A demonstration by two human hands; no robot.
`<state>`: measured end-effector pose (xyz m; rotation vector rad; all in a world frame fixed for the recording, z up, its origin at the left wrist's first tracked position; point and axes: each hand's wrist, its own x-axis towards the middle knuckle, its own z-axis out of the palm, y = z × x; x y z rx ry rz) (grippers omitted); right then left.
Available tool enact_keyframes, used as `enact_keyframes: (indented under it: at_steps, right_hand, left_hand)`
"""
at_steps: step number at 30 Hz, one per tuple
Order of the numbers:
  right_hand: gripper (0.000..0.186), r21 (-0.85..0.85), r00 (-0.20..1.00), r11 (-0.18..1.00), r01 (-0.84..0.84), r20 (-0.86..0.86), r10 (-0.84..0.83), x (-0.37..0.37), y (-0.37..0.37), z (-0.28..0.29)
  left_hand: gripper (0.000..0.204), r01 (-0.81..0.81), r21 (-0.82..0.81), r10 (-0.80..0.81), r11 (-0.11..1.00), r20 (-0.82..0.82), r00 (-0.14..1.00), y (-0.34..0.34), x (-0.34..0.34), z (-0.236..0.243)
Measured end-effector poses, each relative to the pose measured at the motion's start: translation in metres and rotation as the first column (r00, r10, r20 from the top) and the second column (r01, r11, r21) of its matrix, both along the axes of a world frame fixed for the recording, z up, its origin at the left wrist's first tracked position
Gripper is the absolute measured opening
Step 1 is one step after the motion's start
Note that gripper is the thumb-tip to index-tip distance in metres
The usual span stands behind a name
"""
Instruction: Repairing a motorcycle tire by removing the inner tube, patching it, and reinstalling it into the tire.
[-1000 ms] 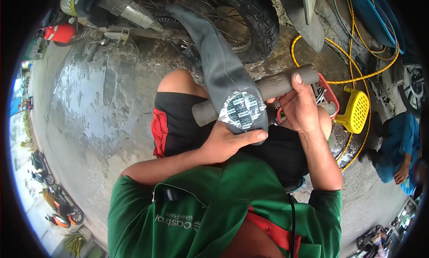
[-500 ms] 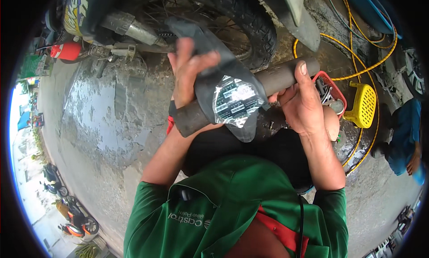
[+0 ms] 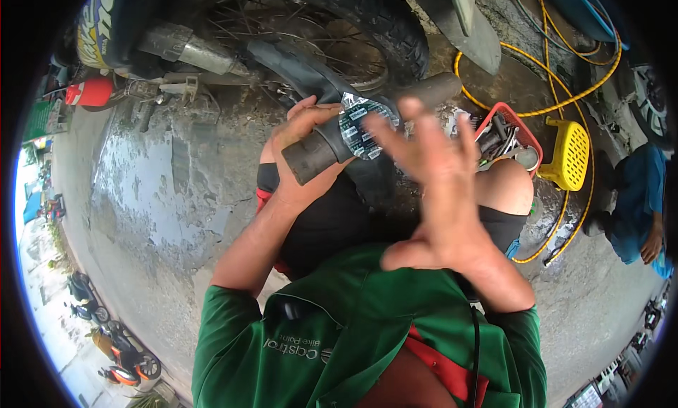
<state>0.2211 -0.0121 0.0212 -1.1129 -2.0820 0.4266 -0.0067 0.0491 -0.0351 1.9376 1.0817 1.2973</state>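
Note:
A dark rubber inner tube (image 3: 286, 65) is draped across a dark cylindrical bar (image 3: 309, 158), with a round, shiny foil-covered patch (image 3: 364, 129) on top of the tube. My left hand (image 3: 304, 139) is closed around the bar's left part, just left of the patch, its fingers at the tube. My right hand (image 3: 434, 189) is raised just right of and below the patch, open, fingers spread and blurred by motion; its fingertips overlap the patch's right edge in view, and I cannot tell if they touch it.
A spoked wheel (image 3: 399, 37), red container (image 3: 92, 90), red tool basket (image 3: 510, 118), yellow plastic stool (image 3: 573, 154) and coiled yellow hose (image 3: 526, 113) surround me. A person in blue (image 3: 632, 210) is at the right; parked motorbikes (image 3: 127, 358) stand at lower left.
My left hand moved up from the tube's lower end to grip the bar. My right hand let go of the bar and spread open. The patch rose slightly.

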Motion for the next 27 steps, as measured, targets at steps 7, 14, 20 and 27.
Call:
enact_keyframes:
  at_steps: [7,14,20,27]
  right_hand:
    - [0.131,0.002,0.997,1.000,0.010,0.076,-0.010,-0.022,0.015,-0.003]
    - [0.135,-0.014,0.978,0.999,0.049,0.203,-0.045,-0.020,0.017,0.005]
    - [0.142,-0.022,0.993,0.996,0.086,0.078,-0.084,-0.026,0.013,-0.004]
    - [0.146,-0.077,0.994,0.993,-0.085,0.064,0.090,-0.029,-0.008,-0.016]
  left_hand:
    - [0.037,0.058,0.088,-0.046,0.994,-0.133,0.990,0.002,0.003,0.009]
    - [0.035,0.024,0.082,-0.008,0.996,-0.191,0.982,0.004,0.006,0.004]
    - [0.038,-0.033,0.084,0.046,0.996,-0.164,0.985,0.003,0.008,0.002]
    - [0.038,-0.064,0.085,0.077,0.994,-0.163,0.984,-0.001,0.010,0.000]
